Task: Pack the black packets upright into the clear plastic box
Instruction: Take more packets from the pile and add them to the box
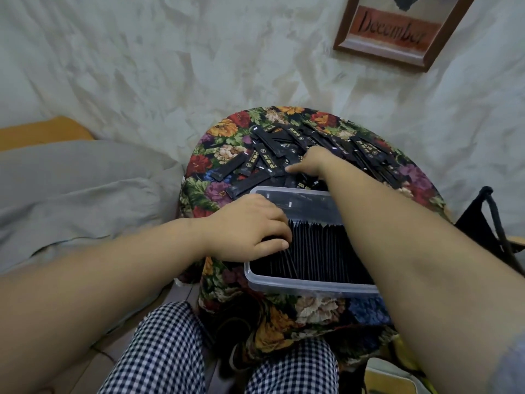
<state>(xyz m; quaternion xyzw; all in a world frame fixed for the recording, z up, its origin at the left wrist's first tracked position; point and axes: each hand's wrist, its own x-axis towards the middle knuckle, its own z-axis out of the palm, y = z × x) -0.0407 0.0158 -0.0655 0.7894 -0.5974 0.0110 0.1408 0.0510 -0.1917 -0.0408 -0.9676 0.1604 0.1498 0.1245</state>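
A clear plastic box (298, 284) sits on a floral-covered round table (216, 129), near its front edge. Inside it stand several black packets (321, 251) in an upright row. My left hand (250, 226) rests over the box's left side, fingers curled against the tops of the standing packets. Beyond the box lies a loose pile of black packets (267, 160) with gold print, spread flat across the table. My right hand (309, 163) reaches over the box onto this pile, fingers pressed down on the packets; whether it grips one is hidden.
A grey cushion (71, 189) lies to the left of the table. A framed "December" picture (397, 29) leans on the white-draped wall behind. A black bag (488, 223) hangs at the right. My checked trousers (170, 351) are below the table edge.
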